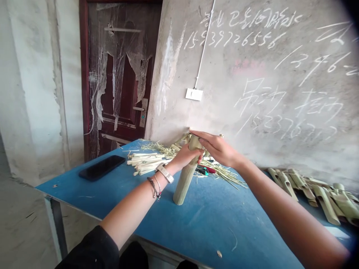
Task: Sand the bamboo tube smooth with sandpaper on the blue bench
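A bamboo tube (185, 180) stands tilted on the blue table (193, 228), its lower end at the table top and its upper end leaning up and away between the two hands. The left hand (183, 157) wraps around the tube's upper part, so that grip is closed on the bamboo. The right hand (217, 147) lies palm down across the top of the tube, fingers (199, 135) together and pointing left. It touches the tube, but I cannot tell whether that grip is clamped on it. A watch (165, 173) and thin bracelets (153, 186) circle the left wrist. Behind the left hand, a pile of pale bamboo strips (144, 163) lies on the table, with loose dry fibres (164, 150) beside it and more fibres (224, 173) under the right hand. A tool with a red handle (209, 170) lies among those fibres, partly hidden. A black phone (102, 167) lies face up near the table's far left edge. At the right, cut bamboo pieces (316, 198) lie heaped together, well apart from the hands. Behind the table rises a concrete wall (252, 63) with chalked numbers and characters, a white wall plate (194, 94) with a cable running up from it, and, to the left, a dark red door (120, 74) hung with torn plastic sheeting.
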`<state>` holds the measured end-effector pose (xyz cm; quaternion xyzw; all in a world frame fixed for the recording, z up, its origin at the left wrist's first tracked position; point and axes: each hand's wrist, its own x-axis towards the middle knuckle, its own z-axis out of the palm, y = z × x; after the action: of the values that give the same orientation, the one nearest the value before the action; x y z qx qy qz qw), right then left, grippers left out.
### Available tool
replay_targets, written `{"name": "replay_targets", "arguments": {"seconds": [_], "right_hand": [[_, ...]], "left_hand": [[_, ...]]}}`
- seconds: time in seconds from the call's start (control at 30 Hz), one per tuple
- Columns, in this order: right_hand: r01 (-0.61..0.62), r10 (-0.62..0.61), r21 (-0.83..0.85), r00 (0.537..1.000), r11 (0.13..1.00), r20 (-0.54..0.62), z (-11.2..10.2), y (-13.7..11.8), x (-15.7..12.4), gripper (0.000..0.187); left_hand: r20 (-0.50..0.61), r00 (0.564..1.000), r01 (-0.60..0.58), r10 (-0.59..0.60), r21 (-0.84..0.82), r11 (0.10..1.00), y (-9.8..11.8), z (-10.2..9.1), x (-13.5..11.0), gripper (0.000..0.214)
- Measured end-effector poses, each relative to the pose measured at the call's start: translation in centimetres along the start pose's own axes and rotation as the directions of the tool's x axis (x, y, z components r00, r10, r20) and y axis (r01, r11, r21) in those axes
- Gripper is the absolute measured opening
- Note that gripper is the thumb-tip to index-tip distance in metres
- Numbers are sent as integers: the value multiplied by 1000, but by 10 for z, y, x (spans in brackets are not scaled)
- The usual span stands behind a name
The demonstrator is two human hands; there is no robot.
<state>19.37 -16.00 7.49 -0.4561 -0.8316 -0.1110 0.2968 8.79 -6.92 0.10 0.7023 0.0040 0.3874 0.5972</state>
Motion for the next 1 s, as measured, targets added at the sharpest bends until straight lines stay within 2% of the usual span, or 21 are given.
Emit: {"name": "replay_targets", "arguments": {"seconds": [0.1,0.23,0.37,0.63,0.77,1.0], "right_hand": [[-44,45,8,997,999,-57,-3,9,-15,43],[-88,90,24,989,996,-116,-3,21,-22,43],[-104,105,11,977,994,-186,6,25,-11,40],[-29,51,89,964,996,-262,26,21,18,31],[-8,46,141,964,990,-264,27,25,21,28],[-82,169,319,951,944,-257,19,34,25,21]], "left_hand": [[20,999,34,-34,-10,999,-12,4,-1,26],[-7,997,74,-75,-38,997,-23,10,1,23],[-53,995,78,-80,-44,996,-22,8,4,23],[-256,967,5,-1,13,1000,-19,1,1,24],[-273,962,-5,14,32,999,-18,2,1,23],[-288,958,27,5,107,994,-16,12,3,23]]}}
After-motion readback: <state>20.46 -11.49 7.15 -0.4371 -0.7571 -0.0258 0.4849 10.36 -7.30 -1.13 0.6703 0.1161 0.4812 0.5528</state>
